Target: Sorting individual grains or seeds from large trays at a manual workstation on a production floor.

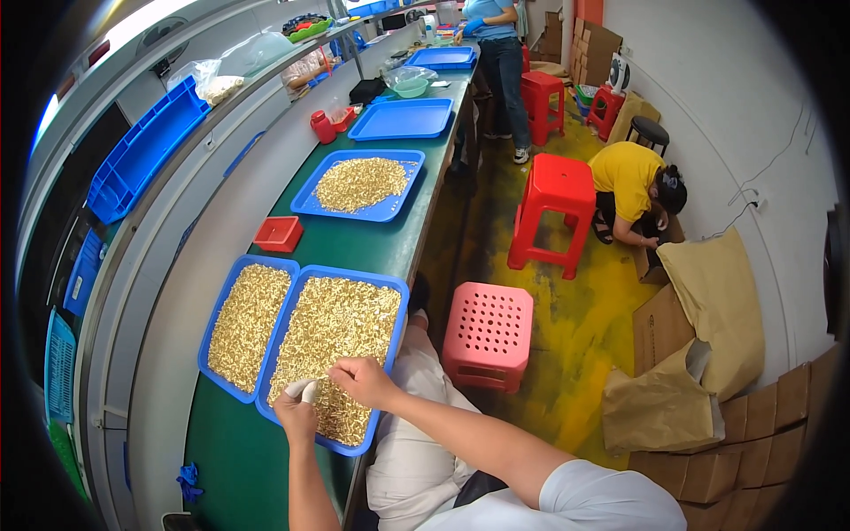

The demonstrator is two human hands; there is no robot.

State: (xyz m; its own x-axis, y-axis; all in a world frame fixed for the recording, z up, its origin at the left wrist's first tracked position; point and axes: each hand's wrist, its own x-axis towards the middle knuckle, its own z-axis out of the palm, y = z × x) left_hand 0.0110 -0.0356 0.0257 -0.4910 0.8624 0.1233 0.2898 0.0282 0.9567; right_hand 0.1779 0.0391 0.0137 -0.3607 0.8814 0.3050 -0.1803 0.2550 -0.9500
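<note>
Small gold-coloured metal pieces fill a blue tray (403, 305) on the green workbench. Over its near end my two hands are close together, fingertips almost meeting. White covers sit on some fingertips of my left hand (297, 414), whose fingers are closed in a pinch at the tray's near left side. My right hand (365, 382) reaches in from the right with thumb and forefinger pressed together. Whatever either hand pinches is too small to make out. Against the left side of this tray lies a narrower-looking blue tray (205, 341), holding more of the same gold pieces.
Farther along the workbench (235, 451) are a red box (279, 234), a blue tray (305, 202) with a gold heap and another blue tray (403, 118). A pink stool (489, 332) stands right of my legs. One person (629, 181) crouches beyond; another (500, 71) stands at the bench.
</note>
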